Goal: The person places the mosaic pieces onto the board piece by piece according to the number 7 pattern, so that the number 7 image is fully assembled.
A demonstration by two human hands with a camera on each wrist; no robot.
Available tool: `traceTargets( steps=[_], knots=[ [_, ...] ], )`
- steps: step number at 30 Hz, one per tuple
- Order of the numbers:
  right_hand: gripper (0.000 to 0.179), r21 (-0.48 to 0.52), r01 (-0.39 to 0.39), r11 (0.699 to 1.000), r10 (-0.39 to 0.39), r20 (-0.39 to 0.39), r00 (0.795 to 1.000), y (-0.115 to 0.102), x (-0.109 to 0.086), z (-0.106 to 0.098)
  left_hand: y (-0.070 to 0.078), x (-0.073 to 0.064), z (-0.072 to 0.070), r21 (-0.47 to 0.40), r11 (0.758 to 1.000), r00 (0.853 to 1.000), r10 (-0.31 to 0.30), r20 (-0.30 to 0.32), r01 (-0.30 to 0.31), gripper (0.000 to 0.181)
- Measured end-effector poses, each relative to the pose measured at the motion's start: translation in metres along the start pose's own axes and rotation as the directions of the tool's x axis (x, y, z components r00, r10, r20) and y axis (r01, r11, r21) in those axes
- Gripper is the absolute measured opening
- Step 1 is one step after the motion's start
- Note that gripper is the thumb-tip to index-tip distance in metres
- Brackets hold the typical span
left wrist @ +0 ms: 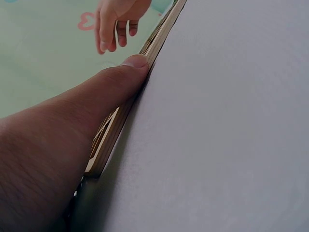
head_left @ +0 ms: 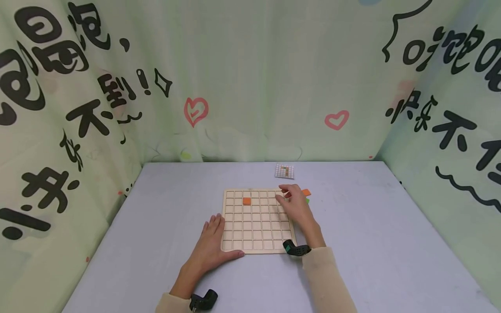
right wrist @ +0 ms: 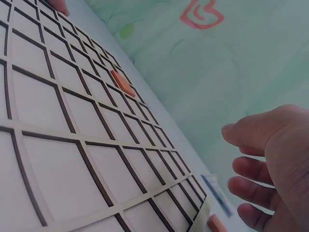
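Gridded board (head_left: 257,254), lying flat on the bench (head_left: 129,256) before me. Its near edge faces me and runs nearly parallel to the bench's far edge; its sides point away from me. Slant of view prevents my telling which dimension is its long axis. An orange tile (head_left: 247,201) occupies a cell in the second row from the far edge, left of the middle, its edges in line with the grid.

My left grip (head_left: 211,243) is released: straight fingers lie along the board's left side, and the thumb rests on its near edge. My right grip (head_left: 298,208) is also released; in the head view it lies over the far right corner, fingers loosely bent, with a gap between thumb and fingertips. Just beyond it, an orange piece (head_left: 307,192) points outward at a slant, and a green piece (head_left: 307,201) is mostly hidden by the hand. A small gridded card (head_left: 284,171) lies past the board's far edge, slightly turned.

The bench top is smooth and pale lavender. Pale green curtains (head_left: 297,78) enclose its back and sides, bearing black lettering (head_left: 47,184) at left and right and a red heart (head_left: 196,111) left of centre.
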State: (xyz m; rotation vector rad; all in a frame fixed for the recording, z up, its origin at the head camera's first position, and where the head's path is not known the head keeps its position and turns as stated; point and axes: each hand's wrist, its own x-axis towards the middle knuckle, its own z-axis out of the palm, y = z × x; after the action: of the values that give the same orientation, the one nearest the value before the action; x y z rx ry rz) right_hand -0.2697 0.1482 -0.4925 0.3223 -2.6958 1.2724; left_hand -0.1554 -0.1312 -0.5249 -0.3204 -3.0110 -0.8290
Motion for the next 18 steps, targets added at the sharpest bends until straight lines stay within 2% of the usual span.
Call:
traceTargets(
  steps=[11,18],
  knots=[
    [0.043,0.014,-0.054,0.998,0.054,-0.017,0.998,0.007,-0.001,-0.007,0.000,0.000,0.000,-0.002,1.000,1.000,-0.003,-0.001,0.003,0.122],
    [0.040,-0.036,-0.075,0.997,0.073,-0.057,0.996,0.015,0.000,-0.011,0.000,0.000,0.000,-0.001,1.000,1.000,-0.004,-0.001,0.004,0.122]
  ],
)
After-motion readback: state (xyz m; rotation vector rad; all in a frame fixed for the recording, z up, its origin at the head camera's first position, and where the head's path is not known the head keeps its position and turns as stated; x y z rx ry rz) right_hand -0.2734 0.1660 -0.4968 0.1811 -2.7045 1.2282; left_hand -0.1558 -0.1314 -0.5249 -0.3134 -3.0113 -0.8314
